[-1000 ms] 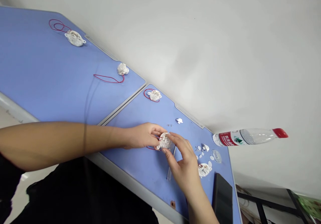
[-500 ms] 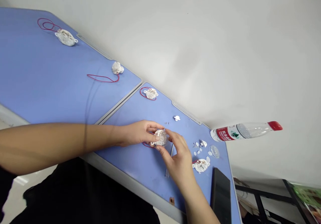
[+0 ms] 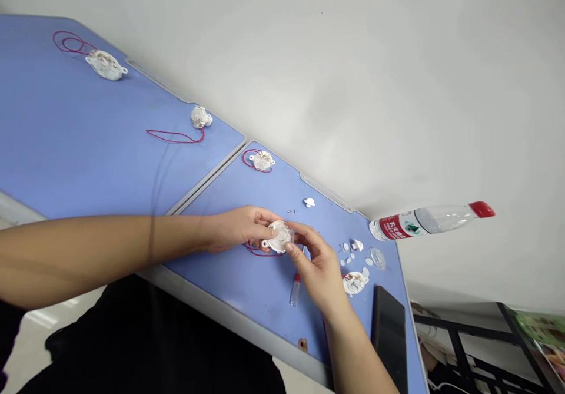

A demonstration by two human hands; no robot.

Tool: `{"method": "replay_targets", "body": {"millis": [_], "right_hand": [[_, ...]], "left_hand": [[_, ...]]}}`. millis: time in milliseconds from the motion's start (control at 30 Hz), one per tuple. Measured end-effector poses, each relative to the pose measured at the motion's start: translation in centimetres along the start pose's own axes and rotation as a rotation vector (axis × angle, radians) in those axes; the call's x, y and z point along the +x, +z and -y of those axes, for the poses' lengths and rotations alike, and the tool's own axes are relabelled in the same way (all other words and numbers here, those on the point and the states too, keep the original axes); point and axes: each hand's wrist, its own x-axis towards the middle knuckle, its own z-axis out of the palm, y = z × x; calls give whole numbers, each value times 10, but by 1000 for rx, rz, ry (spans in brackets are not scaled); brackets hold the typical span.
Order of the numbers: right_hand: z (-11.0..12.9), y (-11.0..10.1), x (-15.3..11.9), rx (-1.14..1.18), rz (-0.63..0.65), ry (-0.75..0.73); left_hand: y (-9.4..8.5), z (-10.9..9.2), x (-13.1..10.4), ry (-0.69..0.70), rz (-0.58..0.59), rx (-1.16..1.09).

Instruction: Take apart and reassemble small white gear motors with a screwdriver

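Note:
Above the front part of the table, both hands hold a white round disc-shaped device (image 3: 279, 238) with a side lug and red wire. My left hand (image 3: 249, 229) grips its left side, thumb on its face. My right hand (image 3: 315, 264) pinches the right edge, where a strip of clear plastic shows; the fingers partly hide it. A screwdriver (image 3: 295, 292) with a clear handle and red collar lies just below my right hand, its shaft partly covered. Small metal screws (image 3: 292, 211) lie beyond the hands. Another white disc device (image 3: 354, 283) sits right of my right wrist.
Similar wired devices lie at the far left (image 3: 106, 65), near the table joint (image 3: 200, 117) and beyond it (image 3: 263, 160). Small white caps (image 3: 309, 202), loose white discs and a clear round cover (image 3: 376, 258) are on the right. A water bottle (image 3: 424, 222) and a black phone (image 3: 389, 338) stand near the right edge.
The held device has turned a little and its face shows more plainly, with the clear plastic now at its right edge. My right hand has shifted, uncovering the screwdriver's handle and red collar.

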Motion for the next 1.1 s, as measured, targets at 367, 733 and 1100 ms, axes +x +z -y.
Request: {"method": "replay_targets", "body": {"millis": [367, 733, 1100], "right_hand": [[-2, 1, 3, -55, -21, -82], [-9, 7, 2, -116, -48, -146], [-7, 8, 3, -106, -31, -144]], "left_hand": [[-4, 5, 2, -17, -43, -35], [-4, 9, 4, -42, -56, -127], [-2, 10, 3, -57, -96, -178]]}}
